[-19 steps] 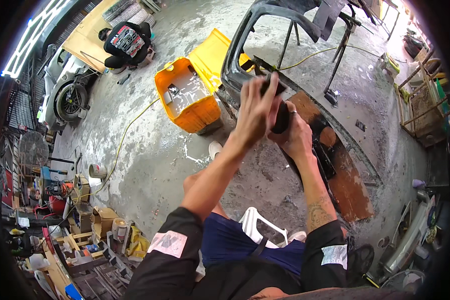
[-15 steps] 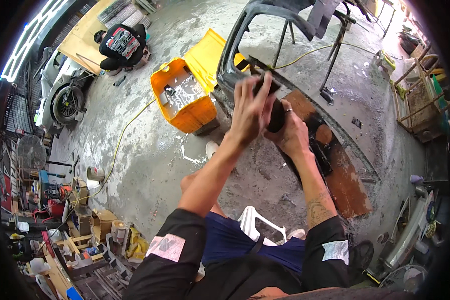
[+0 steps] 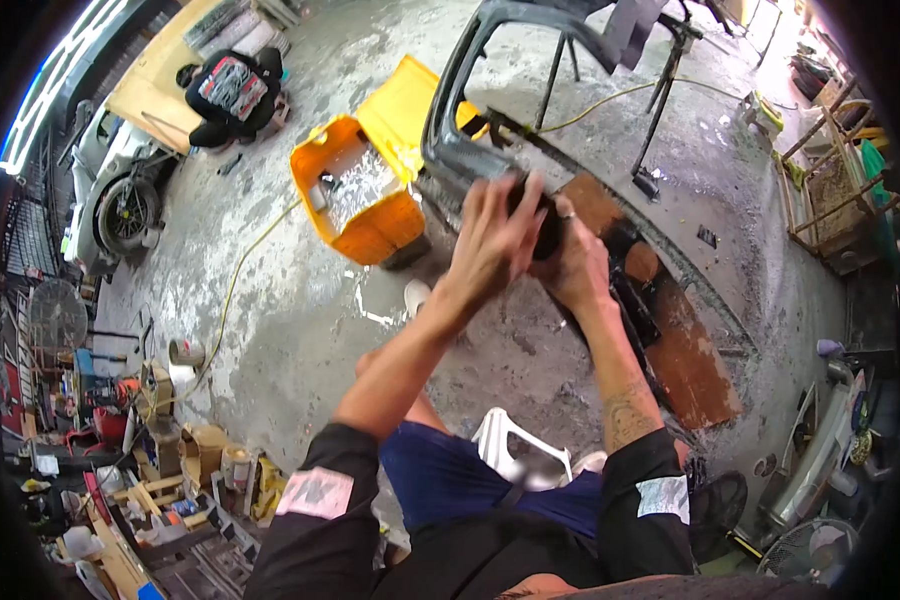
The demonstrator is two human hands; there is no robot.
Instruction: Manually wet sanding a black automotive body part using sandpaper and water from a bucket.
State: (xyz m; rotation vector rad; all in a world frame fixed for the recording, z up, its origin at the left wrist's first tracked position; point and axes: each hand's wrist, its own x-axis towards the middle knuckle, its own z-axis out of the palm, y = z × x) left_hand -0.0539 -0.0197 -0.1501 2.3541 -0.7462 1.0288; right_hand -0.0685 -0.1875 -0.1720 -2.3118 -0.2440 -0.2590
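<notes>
Both hands meet in front of me around a dark, rounded piece point(image 3: 548, 235), whose kind I cannot make out. My right hand point(image 3: 578, 262) grips it from the right side, thumb up along it. My left hand point(image 3: 492, 238) lies over its left side; the fingers are blurred by motion, and something black shows between them. Just beyond the hands stands a grey-black vehicle body frame point(image 3: 440, 130) with a large curved opening. A brown panel point(image 3: 685, 375) lies below and right of my right hand, with black parts beside it.
An open yellow bin point(image 3: 375, 235) with murky liquid stands to the left, its lid point(image 3: 410, 105) tilted back. A yellow hose point(image 3: 235, 285) crosses the floor. Someone in black point(image 3: 235, 90) crouches at far left. A white stool point(image 3: 498, 445) is under me; clutter point(image 3: 170, 500) fills the lower left.
My hands have shifted slightly left and down, with the left fingers still moving over the dark piece. The whole view has tilted a little.
</notes>
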